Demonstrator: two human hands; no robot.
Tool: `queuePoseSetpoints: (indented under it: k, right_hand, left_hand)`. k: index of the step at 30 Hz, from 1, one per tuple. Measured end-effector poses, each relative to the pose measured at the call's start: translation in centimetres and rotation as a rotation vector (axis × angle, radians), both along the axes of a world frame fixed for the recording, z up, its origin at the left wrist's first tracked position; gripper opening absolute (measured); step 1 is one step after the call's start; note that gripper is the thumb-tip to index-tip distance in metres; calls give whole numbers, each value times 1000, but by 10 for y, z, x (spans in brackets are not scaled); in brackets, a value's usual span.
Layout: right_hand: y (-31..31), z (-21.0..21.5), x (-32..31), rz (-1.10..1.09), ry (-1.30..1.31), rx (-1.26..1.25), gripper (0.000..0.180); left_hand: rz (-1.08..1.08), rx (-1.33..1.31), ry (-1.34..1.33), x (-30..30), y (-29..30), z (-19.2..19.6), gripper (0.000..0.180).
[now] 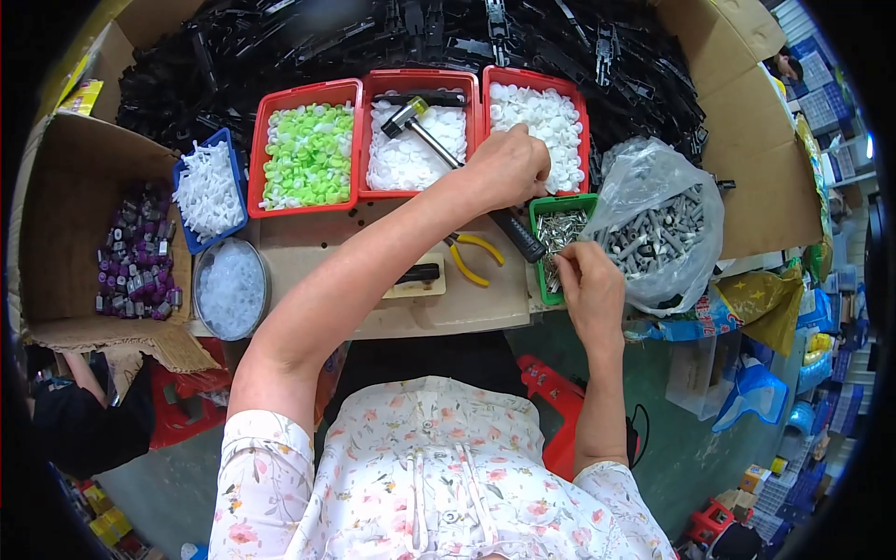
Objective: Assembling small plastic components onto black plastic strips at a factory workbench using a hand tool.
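My left hand (511, 170) reaches across to the front edge of the right red bin (581, 105), which holds small white round plastic caps (537, 112). Its fingers curl inward, and whatever they grip is hidden. Over the small green tray (551, 299) of thin metal pins (561, 227), my right hand (594, 287) has thumb and fingers pinched together; I cannot make out what is between them. A hammer (431, 140) with a yellow face lies slanted across the middle red bin (367, 182), its black grip passing beneath my left hand.
Yellow-handled pliers (478, 259) lie near a cream block (432, 287) bearing a black part. Leftward are a red bin of green caps (308, 154), a blue tray of white pieces (210, 191) and a round tub (231, 289). Grey pieces fill a plastic bag (663, 229); black parts (420, 33) are heaped behind.
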State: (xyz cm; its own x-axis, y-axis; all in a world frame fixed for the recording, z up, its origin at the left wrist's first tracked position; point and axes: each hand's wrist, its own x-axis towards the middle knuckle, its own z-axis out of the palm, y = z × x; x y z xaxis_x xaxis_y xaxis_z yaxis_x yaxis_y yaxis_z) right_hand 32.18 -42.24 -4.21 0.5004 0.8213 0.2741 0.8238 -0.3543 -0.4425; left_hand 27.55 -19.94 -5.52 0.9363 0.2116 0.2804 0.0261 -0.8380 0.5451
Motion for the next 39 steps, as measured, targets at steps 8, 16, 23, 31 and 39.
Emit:
queuePoseSetpoints:
  k: [8,16,23,31,39]
  right_hand:
    - [-7,11,2,-25,161,119,8]
    - [3,20,-15,-37,535,343,5]
    - [44,26,-56,263,574,677,8]
    - [55,31,-81,358,478,625,9]
    - [60,39,-93,414,229,595,11]
  left_hand:
    - [45,11,-18,-5,6,5,17]
    - [141,-934,-57,-69,-7,45,27]
    - [117,-1718,-197,-139,-47,23,21]
    - [107,-1972,-295,-172,-63,10,19]
    - [62,-1979,-342,-186,-62,6,19]
